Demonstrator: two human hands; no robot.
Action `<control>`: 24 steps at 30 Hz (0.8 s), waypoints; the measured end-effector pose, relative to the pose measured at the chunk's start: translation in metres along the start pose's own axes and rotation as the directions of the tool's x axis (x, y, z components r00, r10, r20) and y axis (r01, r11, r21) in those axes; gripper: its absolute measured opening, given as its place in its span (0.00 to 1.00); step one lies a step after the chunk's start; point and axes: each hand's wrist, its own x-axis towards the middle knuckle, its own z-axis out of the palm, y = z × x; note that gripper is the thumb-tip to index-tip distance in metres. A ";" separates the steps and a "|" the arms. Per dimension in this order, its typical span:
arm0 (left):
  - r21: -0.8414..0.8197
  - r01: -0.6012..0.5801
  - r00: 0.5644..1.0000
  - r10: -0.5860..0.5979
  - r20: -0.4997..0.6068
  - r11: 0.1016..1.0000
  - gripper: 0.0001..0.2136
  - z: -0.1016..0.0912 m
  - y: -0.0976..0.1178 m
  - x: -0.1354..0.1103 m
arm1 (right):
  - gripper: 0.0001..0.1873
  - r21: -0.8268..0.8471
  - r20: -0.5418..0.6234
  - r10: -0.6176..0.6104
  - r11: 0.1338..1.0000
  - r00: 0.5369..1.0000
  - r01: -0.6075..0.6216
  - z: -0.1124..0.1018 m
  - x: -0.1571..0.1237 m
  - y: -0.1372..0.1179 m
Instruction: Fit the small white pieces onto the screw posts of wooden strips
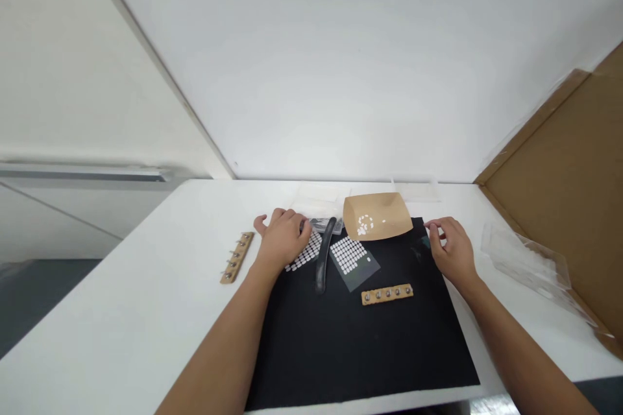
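Observation:
My left hand point(282, 238) rests palm down, fingers curled, on a sheet of small white dots point(307, 253) at the far left of a black mat point(360, 343). My right hand point(452, 248) hovers at the mat's right edge, fingers loosely bent, with nothing visible in it. Between them lie a black curved tool point(324, 254), a second sheet of white dots point(351, 258) and a brown paper tray point(376, 215) with white bits inside. A wooden strip with metal studs point(387, 294) lies on the mat nearer me.
A second wooden strip with studs point(236, 257) lies on the white table point(146, 311) left of the mat. Clear plastic packaging point(525, 259) sits at the right beside a brown cardboard panel point(569, 181). A white wall stands behind.

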 end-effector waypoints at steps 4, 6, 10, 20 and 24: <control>-0.040 0.108 0.994 -0.108 0.013 0.993 0.21 -0.005 0.006 0.001 | 0.16 0.004 0.011 0.008 1.000 1.000 -0.008 -0.001 0.000 -0.002; -0.083 0.218 0.975 -0.215 0.053 0.972 0.22 -0.008 0.008 0.002 | 0.16 0.009 0.018 0.009 1.000 1.000 -0.010 -0.001 0.000 -0.003; -0.117 0.399 0.911 -0.378 0.167 0.910 0.22 -0.015 0.011 0.005 | 0.15 0.026 0.034 0.022 0.999 0.999 -0.023 -0.001 0.000 -0.004; 0.003 0.329 0.890 -0.311 0.333 0.944 0.12 -0.028 0.018 0.032 | 0.17 0.064 0.119 0.102 0.992 0.988 -0.110 -0.001 -0.004 0.001; 0.035 0.307 0.872 -0.296 0.391 0.951 0.10 -0.032 0.020 0.037 | 0.16 0.052 0.170 0.132 0.988 0.977 -0.143 0.000 -0.007 -0.001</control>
